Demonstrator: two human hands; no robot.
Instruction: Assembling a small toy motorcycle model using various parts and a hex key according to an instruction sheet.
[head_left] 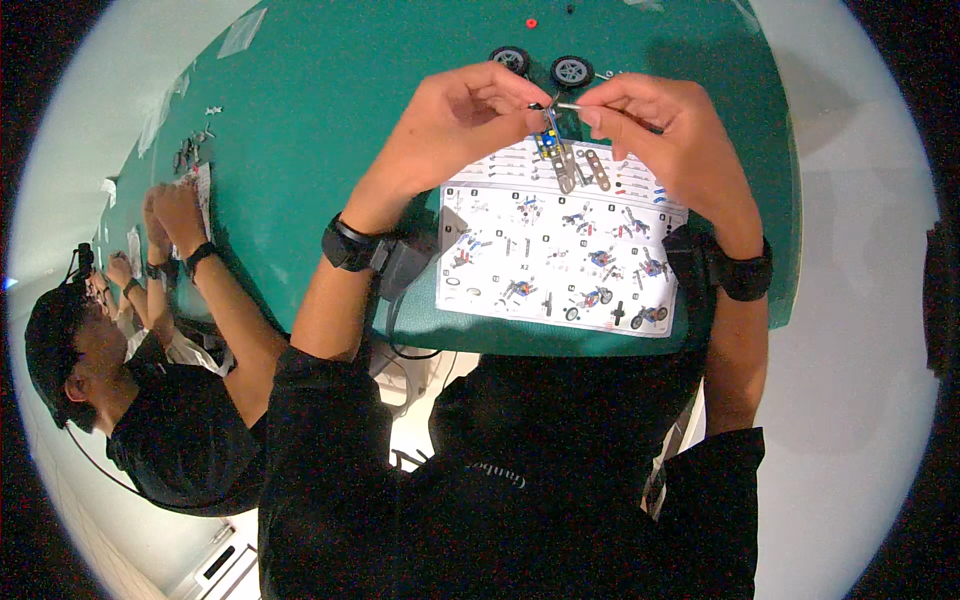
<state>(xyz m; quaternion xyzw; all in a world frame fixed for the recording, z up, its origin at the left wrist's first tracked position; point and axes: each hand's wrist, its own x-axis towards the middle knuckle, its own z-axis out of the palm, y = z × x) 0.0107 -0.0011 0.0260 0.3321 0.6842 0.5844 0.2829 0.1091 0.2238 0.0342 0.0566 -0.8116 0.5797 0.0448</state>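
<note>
The blue, yellow and silver perforated model frame [549,141] is over the far part of a flat, white printed paper sheet [540,245]; our left hand [470,120] pinches its far end. Our right hand [658,128] clamps a slim, straight silver rod [569,106], its tip near the frame. Beyond, two round black wheels with grey spoked hubs [572,71] stand on the green tabletop [345,130].

A green table [330,110] stretches left — toward a black-capped co-worker [185,430].
</note>
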